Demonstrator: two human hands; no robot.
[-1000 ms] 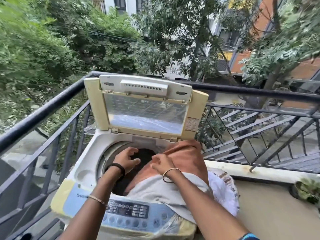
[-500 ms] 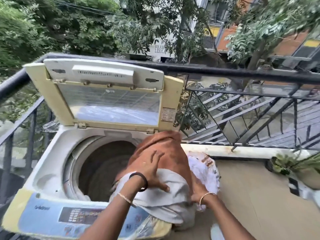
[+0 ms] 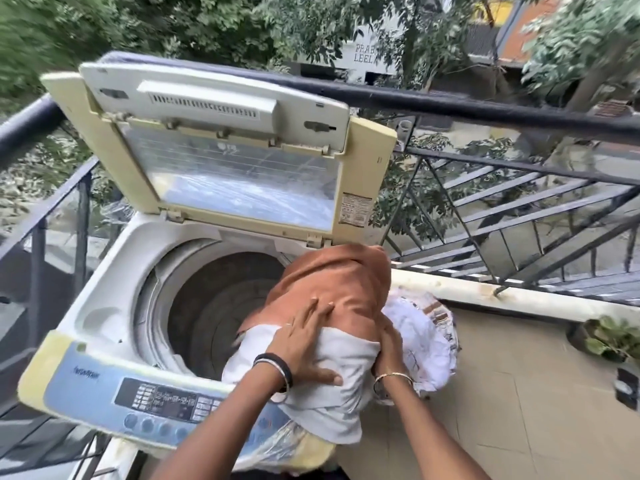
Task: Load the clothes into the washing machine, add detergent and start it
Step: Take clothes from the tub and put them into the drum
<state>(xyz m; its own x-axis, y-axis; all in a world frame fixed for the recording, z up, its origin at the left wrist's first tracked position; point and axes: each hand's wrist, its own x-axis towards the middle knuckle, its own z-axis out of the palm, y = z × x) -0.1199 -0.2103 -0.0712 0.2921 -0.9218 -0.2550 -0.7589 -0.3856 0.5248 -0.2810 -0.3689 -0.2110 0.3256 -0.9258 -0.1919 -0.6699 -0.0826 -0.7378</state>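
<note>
Left grip point(image 3: 304, 341) flat on clothes point(image 3: 332, 282), right grip point(image 3: 389, 348) unclear, atop balcony washing machine point(image 3: 114, 289)

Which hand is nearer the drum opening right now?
Left. The left hand lies flat on the clothes at the right edge of the drum opening; the right hand is on the far side of the pile, away from the drum.

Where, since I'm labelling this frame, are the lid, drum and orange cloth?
lid point(image 3: 242, 185): head view, on its clear window.
drum point(image 3: 214, 306): head view, on its dark inner wall.
orange cloth point(image 3: 336, 278): head view, on its upper fold.
</note>
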